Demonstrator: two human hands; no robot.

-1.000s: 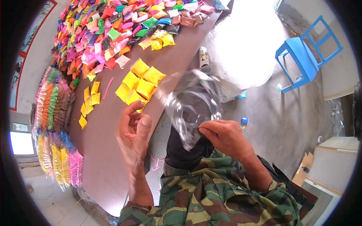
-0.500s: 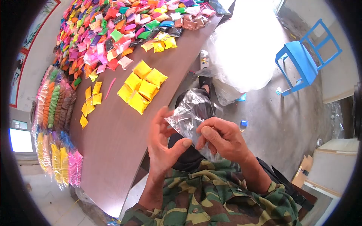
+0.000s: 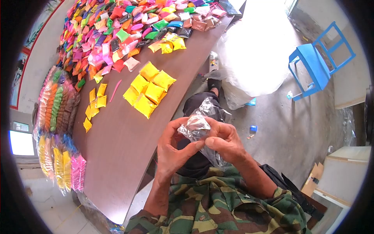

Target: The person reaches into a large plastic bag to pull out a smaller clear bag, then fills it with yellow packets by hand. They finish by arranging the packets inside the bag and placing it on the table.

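A clear plastic bag (image 3: 196, 126) is held between both hands above my lap. My left hand (image 3: 173, 146) is curled round its left side, thumb pressing near the bag's lower middle. On the other side my right hand (image 3: 228, 142) pinches the bag between thumb and fingers, the two thumb tips nearly meeting. The bag looks crumpled, its loose part hanging down below my right hand. To the left on the table lies a block of yellow packets (image 3: 150, 89) in rows, with smaller yellow packets (image 3: 93, 103) and a thin pink stick (image 3: 115, 91) beyond.
A large heap of coloured packets (image 3: 117, 35) covers the far end of the brown table (image 3: 113, 156). Bundled bags of coloured packets (image 3: 58, 105) hang along its left edge. A big white plastic sack (image 3: 253, 54) and a blue chair (image 3: 311, 66) stand on the floor at right.
My left hand has closed in from open fingers onto the bag and moved closer to my right hand. The bag's top is now gathered between them.
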